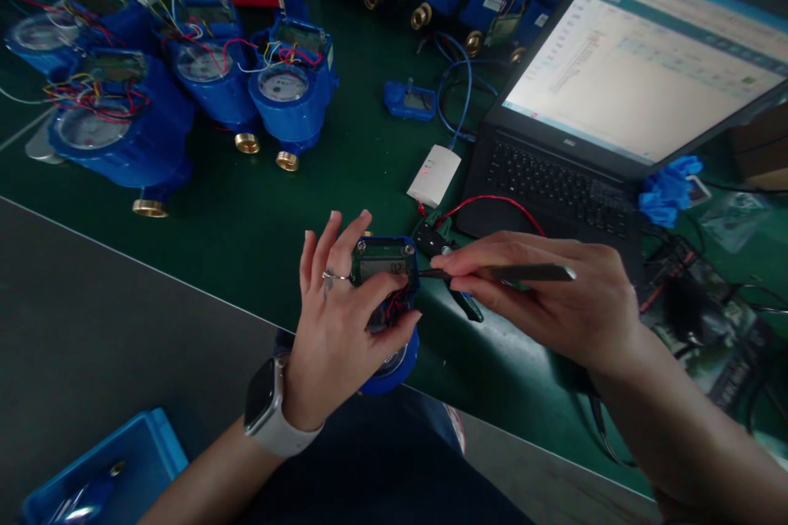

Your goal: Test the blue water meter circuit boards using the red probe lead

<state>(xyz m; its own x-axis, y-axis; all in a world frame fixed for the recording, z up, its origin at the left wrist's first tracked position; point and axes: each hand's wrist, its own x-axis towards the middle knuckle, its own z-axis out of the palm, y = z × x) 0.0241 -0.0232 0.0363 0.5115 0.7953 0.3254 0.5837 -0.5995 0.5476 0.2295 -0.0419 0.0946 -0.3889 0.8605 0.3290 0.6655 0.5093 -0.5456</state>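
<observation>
At the desk's (264, 221) near edge the left hand (336, 336) has its grip closed round a blue water meter (387, 267), thumb and fingers on its sides. The right hand (547, 308) pinches a slim metal tool (523, 272), tip at the meter's top. The meter looks heavy and rigid, its exposed wires (394, 306) fragile; I'd hold the blue body.

Bare green mat (345, 180) open at 11 to 12 o'clock of the held water meter (385, 267), blue water meters (203, 90) crowding 10 o'clock, white adapter box (434, 174) and red wire (492, 199) at 1, laptop (554, 180) blocking 2, tangled cables (689, 308) at 3.
</observation>
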